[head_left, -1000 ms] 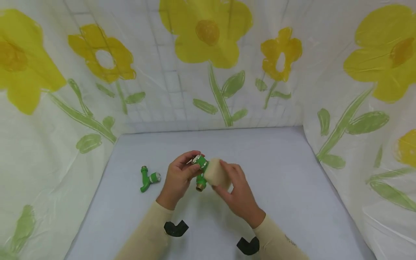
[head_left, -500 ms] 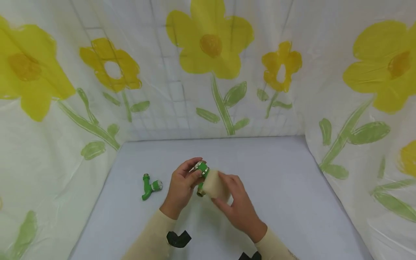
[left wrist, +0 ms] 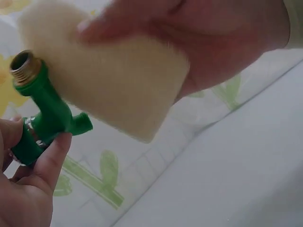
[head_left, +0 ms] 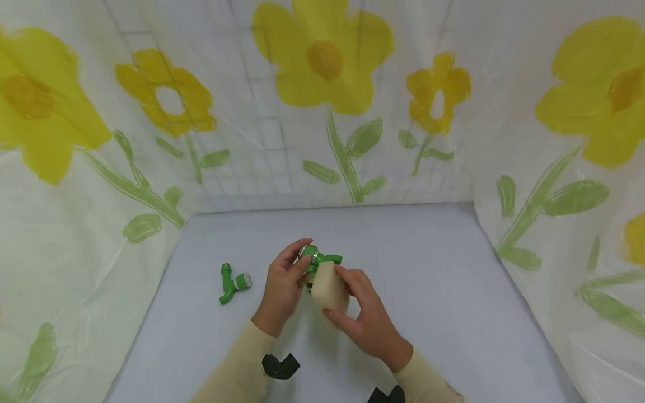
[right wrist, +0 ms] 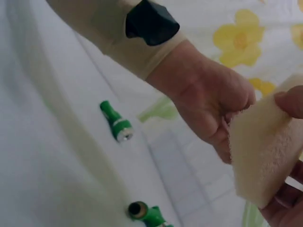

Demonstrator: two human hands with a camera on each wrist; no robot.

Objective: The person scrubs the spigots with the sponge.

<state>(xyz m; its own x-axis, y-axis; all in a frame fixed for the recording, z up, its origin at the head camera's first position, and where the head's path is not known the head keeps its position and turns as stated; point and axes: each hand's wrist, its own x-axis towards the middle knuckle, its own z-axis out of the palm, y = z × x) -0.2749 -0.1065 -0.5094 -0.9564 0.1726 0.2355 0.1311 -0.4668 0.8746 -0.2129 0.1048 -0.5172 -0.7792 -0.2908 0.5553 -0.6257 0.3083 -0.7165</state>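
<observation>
My left hand [head_left: 281, 288] holds a green faucet [left wrist: 51, 111] by its round green-and-silver knob, between thumb and fingers. The faucet's brass threaded end points up in the left wrist view. My right hand [head_left: 372, 319] grips a cream-coloured sponge [head_left: 330, 286], thumb on one side and fingers on the other. The sponge lies against or just in front of the faucet's body and covers part of it in the head view; exact contact cannot be told. In the right wrist view the sponge [right wrist: 265, 146] hides the left fingers and the held faucet.
Another green faucet [head_left: 230, 284] lies on the pale tabletop [head_left: 428, 268], left of the hands. In the right wrist view a further green faucet [right wrist: 150, 215] is cut off at the bottom edge. White sheets with painted yellow flowers [head_left: 325, 59] enclose the back and sides.
The sponge has shifted down and slightly left along the held faucet, and the faucet has turned so its spout now shows above the sponge. Both hands keep their hold. The head view tilts a little.
</observation>
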